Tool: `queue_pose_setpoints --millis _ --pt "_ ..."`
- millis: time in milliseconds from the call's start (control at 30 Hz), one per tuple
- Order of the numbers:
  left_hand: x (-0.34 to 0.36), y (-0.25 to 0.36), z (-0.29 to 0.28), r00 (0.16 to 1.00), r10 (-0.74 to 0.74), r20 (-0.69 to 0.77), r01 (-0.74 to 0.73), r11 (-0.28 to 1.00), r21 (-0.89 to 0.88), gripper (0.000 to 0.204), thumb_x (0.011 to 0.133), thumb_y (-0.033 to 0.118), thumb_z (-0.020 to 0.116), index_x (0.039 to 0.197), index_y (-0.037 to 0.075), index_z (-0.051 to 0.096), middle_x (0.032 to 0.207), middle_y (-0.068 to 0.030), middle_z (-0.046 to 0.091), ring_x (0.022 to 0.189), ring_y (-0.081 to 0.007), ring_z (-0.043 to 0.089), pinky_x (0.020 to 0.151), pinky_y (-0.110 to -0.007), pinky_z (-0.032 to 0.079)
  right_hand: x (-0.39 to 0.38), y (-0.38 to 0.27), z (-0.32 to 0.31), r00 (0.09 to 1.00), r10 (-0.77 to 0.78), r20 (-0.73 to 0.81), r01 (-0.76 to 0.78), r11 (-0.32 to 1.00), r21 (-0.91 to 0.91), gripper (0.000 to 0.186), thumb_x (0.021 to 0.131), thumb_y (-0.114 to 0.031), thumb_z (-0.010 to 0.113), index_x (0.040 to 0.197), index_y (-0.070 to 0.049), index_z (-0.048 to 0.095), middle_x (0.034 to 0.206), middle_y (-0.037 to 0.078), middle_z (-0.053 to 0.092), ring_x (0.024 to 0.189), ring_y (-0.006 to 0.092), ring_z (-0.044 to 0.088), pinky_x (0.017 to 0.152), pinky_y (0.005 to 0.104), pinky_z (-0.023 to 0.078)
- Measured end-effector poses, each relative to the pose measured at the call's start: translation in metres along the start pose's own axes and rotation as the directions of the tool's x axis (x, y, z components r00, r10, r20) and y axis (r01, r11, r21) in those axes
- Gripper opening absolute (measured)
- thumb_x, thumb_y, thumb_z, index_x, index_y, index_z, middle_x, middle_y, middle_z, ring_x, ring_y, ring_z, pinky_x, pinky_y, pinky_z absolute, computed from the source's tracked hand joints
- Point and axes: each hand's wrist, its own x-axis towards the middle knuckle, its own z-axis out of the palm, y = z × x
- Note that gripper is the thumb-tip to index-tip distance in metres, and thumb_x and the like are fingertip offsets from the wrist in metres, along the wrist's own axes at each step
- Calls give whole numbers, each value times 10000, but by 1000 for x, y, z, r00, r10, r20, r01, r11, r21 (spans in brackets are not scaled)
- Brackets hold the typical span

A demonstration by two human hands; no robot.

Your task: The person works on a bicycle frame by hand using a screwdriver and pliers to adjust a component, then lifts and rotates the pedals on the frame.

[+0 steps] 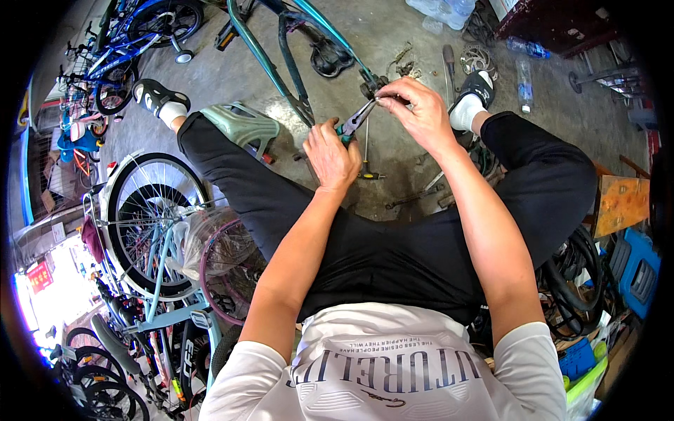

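Note:
My left hand [330, 154] is closed round teal-handled pliers [358, 119], whose jaws point up and to the right. My right hand [414, 109] pinches at the plier tips, on something too small to make out. Just beyond the fingertips is the rear end of a teal bicycle frame [246, 38] with a dark mechanism [372, 85] on it. Between my feet and below my hands, a yellow-and-black T-handled tool [368, 175] lies on the concrete floor.
A pale green plastic stool [239, 123] sits left. A screwdriver [449, 70], brake disc [477, 59] and bottles [524, 88] lie ahead right. Several bicycles [140, 42] and a wheel [151, 182] crowd the left. A wooden board [621, 203] and blue case [635, 270] are at right.

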Motion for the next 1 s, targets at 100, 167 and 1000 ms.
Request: queue_pose_setpoints --millis 100,167,1000 --pt "0 0 0 1000 -7 8 7 1000 -6 556 743 148 748 1254 25 567 1088 -158 584 1066 -365 563 951 -474 377 0 -2 2 999 31 -30 -29 998 54 151 880 -135 793 1019 -88 762 952 60 739 828 222 719 717 337 545" --pt "0 0 1 1000 -12 10 12 1000 -13 556 744 148 749 1255 26 568 1088 -158 584 1068 -365 563 955 -475 377 0 -2 4 996 57 -73 -47 991 124 149 876 -134 800 1011 -87 757 933 58 735 794 213 711 691 331 537" --pt "-1 0 -1 1000 -5 23 5 1000 -6 457 798 169 751 1206 44 588 1040 -139 613 1017 -352 604 866 -461 385 -3 -3 9 985 -132 -110 115 982 -147 134 895 -157 781 1007 -101 733 912 44 710 727 231 681 644 343 529"
